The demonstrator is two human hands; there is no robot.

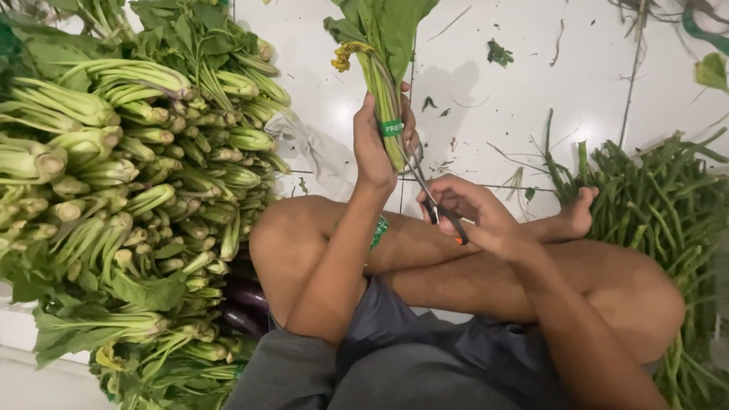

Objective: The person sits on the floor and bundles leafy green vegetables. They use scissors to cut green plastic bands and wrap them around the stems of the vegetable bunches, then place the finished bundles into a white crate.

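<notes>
Sitting cross-legged on a white tiled floor [516,91], the person works at centre frame. Left hand [373,148] wraps closed around one bunch of leafy greens [383,68], held upright, stems down, a small yellow flower cluster at its left side. A narrow green band [392,127] with white lettering circles the stems just above the fingers. Right hand [471,212] is closed through the loops of one pair of scissors [433,197]: dark handles with an orange spot, thin metal blades angled up to the cut ends of the stems; blades possibly parted, too slim to tell. Far left, a large pile of the same greens [129,175], many bundles stacked with pale, round cut stem ends facing right, leaves crinkled and dark. Two or three glossy purple eggplants [247,300] lie near the left knee. Right edge: a heap of long thin green beans [661,212]. Loose leaf scraps and stem threads dot the tiles far of the hands.
</notes>
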